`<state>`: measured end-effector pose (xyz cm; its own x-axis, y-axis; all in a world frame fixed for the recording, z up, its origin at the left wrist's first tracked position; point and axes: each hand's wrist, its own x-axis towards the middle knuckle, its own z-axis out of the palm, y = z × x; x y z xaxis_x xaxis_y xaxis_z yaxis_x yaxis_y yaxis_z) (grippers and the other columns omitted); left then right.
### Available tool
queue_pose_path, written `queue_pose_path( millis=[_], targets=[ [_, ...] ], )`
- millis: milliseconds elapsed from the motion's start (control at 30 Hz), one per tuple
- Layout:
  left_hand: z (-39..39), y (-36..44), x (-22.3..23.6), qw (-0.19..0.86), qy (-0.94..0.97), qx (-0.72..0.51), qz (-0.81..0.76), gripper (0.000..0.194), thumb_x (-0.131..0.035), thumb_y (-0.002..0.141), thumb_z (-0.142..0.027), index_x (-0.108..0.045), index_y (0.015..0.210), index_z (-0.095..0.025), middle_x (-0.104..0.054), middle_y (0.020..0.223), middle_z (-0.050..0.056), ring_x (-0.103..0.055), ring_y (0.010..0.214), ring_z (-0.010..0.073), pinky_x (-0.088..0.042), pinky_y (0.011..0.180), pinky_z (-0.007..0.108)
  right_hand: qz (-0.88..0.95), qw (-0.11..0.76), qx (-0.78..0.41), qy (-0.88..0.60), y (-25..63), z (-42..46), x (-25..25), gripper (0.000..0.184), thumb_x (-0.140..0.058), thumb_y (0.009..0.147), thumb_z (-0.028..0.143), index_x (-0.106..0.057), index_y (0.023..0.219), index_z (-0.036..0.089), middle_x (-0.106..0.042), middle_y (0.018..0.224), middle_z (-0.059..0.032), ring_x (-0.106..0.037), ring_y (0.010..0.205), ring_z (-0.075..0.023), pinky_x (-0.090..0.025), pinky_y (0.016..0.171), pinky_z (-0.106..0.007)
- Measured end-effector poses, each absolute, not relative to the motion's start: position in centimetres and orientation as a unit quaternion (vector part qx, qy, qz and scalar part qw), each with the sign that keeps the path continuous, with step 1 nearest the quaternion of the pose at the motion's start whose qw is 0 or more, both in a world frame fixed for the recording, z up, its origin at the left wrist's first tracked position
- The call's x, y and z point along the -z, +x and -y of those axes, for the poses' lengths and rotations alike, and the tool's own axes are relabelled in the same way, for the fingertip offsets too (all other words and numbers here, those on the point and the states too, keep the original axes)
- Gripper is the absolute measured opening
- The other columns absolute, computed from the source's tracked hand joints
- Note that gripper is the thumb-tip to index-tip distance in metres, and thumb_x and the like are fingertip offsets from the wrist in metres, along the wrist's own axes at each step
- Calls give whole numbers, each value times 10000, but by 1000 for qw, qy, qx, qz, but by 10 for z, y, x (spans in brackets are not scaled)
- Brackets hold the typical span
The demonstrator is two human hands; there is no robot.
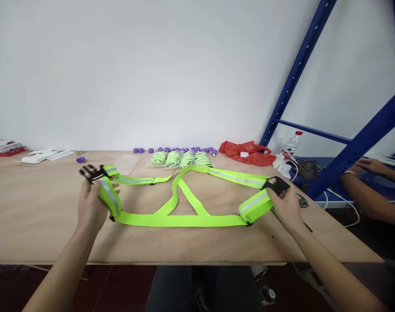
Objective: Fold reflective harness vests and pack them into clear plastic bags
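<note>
A neon-green reflective strap harness [184, 219] lies spread across the wooden table [197, 247]. My left hand [92, 203] grips its left end, fingers wrapped round the folded green band beside a black buckle [92, 172]. My right hand [285, 206] holds the right end, pinching the band near the other black buckle [276, 185]. Both ends are lifted slightly off the table. The straps stretch between my hands, crossing in the middle.
Several rolled green harnesses [180, 158] and purple caps [140, 150] line the table's back edge. A red plastic bag [246, 152], a water bottle [290, 145] and cables sit at right by a blue rack [347, 160]. Another person's arms [369, 190] rest at far right. Papers [44, 156] lie back left.
</note>
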<state>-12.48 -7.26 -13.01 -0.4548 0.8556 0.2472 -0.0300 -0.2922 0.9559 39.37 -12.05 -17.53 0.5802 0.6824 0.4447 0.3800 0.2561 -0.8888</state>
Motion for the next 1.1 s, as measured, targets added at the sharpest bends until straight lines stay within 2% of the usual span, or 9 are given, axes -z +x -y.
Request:
queue_pose_path(
  millis=[100, 200, 267, 367, 467, 633, 833, 967, 1100],
  targets=[
    [86, -85, 145, 250, 588, -569, -518, 522, -569, 906, -501, -554, 1368, -258, -652, 998, 61, -633, 824, 211, -550, 727, 331, 567, 569, -25, -595, 364, 125, 169, 222, -645, 791, 332, -675, 993, 242, -674, 1056, -85, -624, 1050, -292, -481, 1018, -474],
    [106, -51, 178, 146, 794, -369, -460, 467, -440, 980, -366, -539, 1431, -293, -586, 1226, 104, -612, 1025, 231, -517, 885, 364, 689, 457, 9, -562, 321, 133, 179, 253, -559, 858, 225, -723, 1048, 255, -689, 1095, -82, -635, 1048, -267, -509, 954, -411],
    [115, -37, 197, 89, 853, -265, -441, 461, -389, 996, -316, -550, 1428, -319, -580, 1241, 120, -600, 1051, 263, -506, 896, 409, 761, 307, 65, -568, 296, 138, 190, 288, -537, 908, 184, -720, 1126, 230, -692, 1130, -105, -645, 999, -266, -514, 883, -405],
    [118, -32, 211, 38, 873, -182, -451, 453, -408, 1004, -375, -545, 1434, -333, -592, 1249, 134, -566, 1097, 323, -478, 916, 487, 808, 177, 71, -557, 276, 145, 196, 290, -599, 943, 251, -698, 1215, 234, -700, 1161, -108, -647, 1025, -286, -500, 884, -425],
    [115, -36, 210, 43, 880, -158, -446, 492, -452, 991, -473, -510, 1460, -337, -584, 1294, 126, -536, 1147, 343, -456, 944, 504, 843, 168, -4, -511, 280, 153, 187, 391, -618, 960, 377, -633, 1332, 259, -672, 1282, -92, -622, 1155, -281, -477, 981, -444],
    [111, -37, 207, 54, 885, -151, -437, 477, -412, 1010, -451, -516, 1457, -320, -579, 1309, 125, -523, 1170, 337, -444, 952, 496, 810, 286, -83, -505, 308, 168, 165, 406, -559, 981, 375, -611, 1370, 271, -668, 1313, -71, -618, 1209, -245, -479, 1049, -423],
    [102, -26, 196, 61, 900, -116, -415, 473, -439, 999, -467, -541, 1437, -320, -591, 1293, 118, -560, 1132, 327, -463, 938, 473, 702, 299, 36, -645, 369, 186, 172, 472, -498, 971, 484, -629, 1327, 202, -630, 1355, -120, -565, 1275, -310, -416, 1115, -497],
    [91, -19, 179, 87, 910, -77, -399, 451, -475, 981, -443, -575, 1401, -312, -618, 1232, 102, -587, 1114, 317, -486, 903, 435, 534, 167, 76, -825, 425, 203, 194, 869, -609, 834, 637, -394, 1515, 144, -499, 1470, -207, -534, 1271, -432, -457, 1015, -592],
    [79, -12, 168, 117, 922, -41, -366, 465, -528, 959, -427, -561, 1405, -300, -618, 1245, 89, -588, 1145, 301, -484, 906, 392, 497, 98, 38, -861, 455, 215, 211, 865, -541, 846, 685, -409, 1499, 133, -649, 1261, -216, -632, 1117, -432, -515, 905, -563]
  ],
)
